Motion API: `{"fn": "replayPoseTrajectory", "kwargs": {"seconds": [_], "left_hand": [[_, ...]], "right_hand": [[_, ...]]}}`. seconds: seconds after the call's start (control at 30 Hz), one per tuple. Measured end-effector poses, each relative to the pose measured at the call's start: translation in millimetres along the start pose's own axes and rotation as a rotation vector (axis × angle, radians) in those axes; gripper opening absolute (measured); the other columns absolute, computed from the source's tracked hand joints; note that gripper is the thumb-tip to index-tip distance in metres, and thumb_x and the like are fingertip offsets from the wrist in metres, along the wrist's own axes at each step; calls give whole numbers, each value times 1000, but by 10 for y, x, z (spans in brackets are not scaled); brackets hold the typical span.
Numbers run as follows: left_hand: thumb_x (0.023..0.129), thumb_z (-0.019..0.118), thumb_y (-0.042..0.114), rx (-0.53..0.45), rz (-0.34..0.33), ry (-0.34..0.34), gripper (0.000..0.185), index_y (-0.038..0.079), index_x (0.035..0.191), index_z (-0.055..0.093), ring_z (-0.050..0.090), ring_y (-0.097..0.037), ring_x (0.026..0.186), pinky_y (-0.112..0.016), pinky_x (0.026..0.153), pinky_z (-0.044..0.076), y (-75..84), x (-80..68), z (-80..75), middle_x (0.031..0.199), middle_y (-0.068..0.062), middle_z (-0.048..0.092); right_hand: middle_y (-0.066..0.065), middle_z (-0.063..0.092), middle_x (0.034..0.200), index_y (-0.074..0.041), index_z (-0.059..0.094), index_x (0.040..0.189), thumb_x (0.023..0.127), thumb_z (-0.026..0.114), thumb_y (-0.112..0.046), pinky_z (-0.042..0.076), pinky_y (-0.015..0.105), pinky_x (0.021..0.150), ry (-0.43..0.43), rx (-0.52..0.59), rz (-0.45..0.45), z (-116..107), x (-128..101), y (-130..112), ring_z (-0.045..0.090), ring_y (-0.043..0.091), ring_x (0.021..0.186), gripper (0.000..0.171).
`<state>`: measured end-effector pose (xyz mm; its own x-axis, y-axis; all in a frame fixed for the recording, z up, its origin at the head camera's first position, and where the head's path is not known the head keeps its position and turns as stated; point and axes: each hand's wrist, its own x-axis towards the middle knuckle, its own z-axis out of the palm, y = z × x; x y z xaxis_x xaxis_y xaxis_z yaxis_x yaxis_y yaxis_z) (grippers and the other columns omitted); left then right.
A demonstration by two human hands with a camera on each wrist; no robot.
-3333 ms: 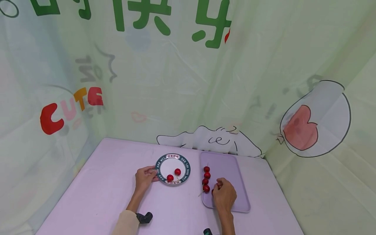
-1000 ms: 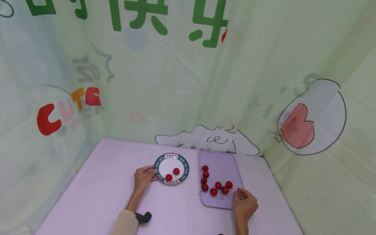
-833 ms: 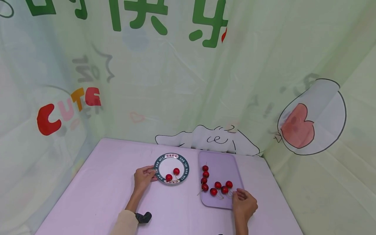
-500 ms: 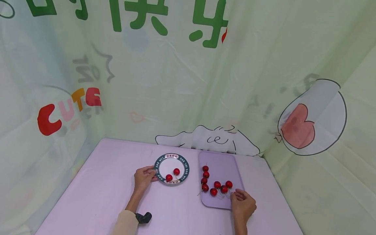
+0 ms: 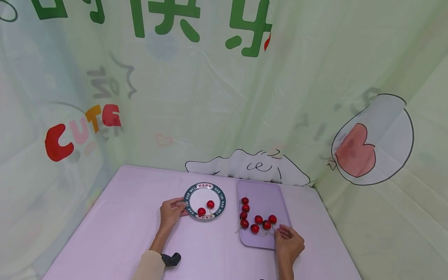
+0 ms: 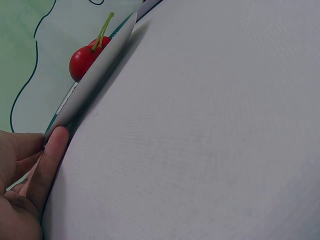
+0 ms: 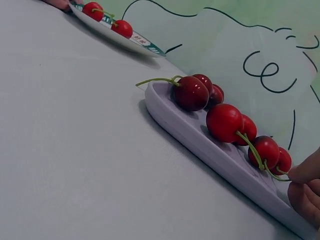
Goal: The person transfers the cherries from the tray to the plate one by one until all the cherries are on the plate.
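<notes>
Right hand [image 7: 304,192] is cut off by the right-wrist frame's edge; only fingertips show. Left hand [image 6: 25,192] is likewise cropped at the left-wrist frame's corner. Lettering on the round white dark-rimmed plate [image 5: 221,202] is too small to read.

Cherries [image 7: 224,121] on lilac tray [image 7: 200,137]

Pale green printed backdrop [image 5: 224,97] w/ green characters, "CUTE" lettering [image 5: 82,130], heart balloon [image 5: 372,142] & cartoon dog; lilac tablecloth [image 5: 115,217] below, even soft light.
</notes>
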<state>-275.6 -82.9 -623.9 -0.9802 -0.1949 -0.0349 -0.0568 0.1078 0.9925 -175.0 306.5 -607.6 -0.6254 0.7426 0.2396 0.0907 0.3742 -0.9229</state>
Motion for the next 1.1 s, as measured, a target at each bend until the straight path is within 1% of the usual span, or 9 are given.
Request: {"fn": "replayPoseTrajectory", "kwargs": {"seconds": [0.07,0.13,0.23,0.3,0.33,0.73,0.93,0.97,1.1], "left_hand": [[103,73,2,5,-1,2,31,-5,132,73,78,-13,71,-25,66,69,1,0,0,97,-22,78],[103,73,3,7,-1,2,31,-5,132,73,78,-14,71,-25,67,69,-3,1,-1,97,-21,78],[103,73,2,5,2,-1,31,-6,132,73,79,-15,72,-25,67,69,-11,-1,-5,97,-21,78],[103,73,1,5,7,0,30,-7,132,73,79,-15,72,-25,66,69,-16,-2,-5,96,-21,78],[102,73,1,4,5,2,30,-7,132,73,79,-15,71,-24,66,69,-18,-1,-5,96,-21,78],[102,73,0,9,13,-1,30,-7,131,74,80,-19,72,-25,66,69,-14,21,3,95,-22,78],[102,73,0,10,17,-4,30,-8,131,73,80,-19,71,-25,65,69,-24,25,-3,94,-21,77],[102,73,0,10,17,-4,30,-8,131,73,80,-19,71,-25,65,69,-24,25,-4,94,-21,77],[102,73,-1,10,14,-5,30,-7,131,73,79,-18,71,-25,66,69,-13,30,1,94,-21,78]], "right_hand": [[23,82,86,13,79,107,83,81,13,54,1,58,-1,40,16,-1,3,-8,60,-19,58,24],[6,82,77,13,79,107,82,81,14,55,2,60,-7,74,35,-7,6,-11,62,-17,59,25],[-25,73,69,12,79,110,83,81,14,57,3,62,-26,116,62,-19,9,-16,65,-15,62,27],[-37,66,67,12,79,112,83,81,13,57,3,63,-42,136,78,-24,15,-7,66,-15,63,29],[-40,64,66,12,78,114,84,81,13,57,3,64,-49,149,85,-25,19,-3,67,-15,64,30],[-23,76,71,16,75,118,86,82,15,62,8,67,-73,327,198,3,69,7,74,-7,68,32],[-20,77,72,6,80,111,88,81,13,63,10,69,-82,377,252,-22,70,-33,74,-5,70,24],[-20,77,71,2,82,108,89,81,13,63,10,69,-81,389,258,-23,68,-37,74,-5,70,22],[-17,78,73,-3,84,105,90,80,13,64,11,69,-80,438,281,-31,70,-53,75,-4,70,22]]}}
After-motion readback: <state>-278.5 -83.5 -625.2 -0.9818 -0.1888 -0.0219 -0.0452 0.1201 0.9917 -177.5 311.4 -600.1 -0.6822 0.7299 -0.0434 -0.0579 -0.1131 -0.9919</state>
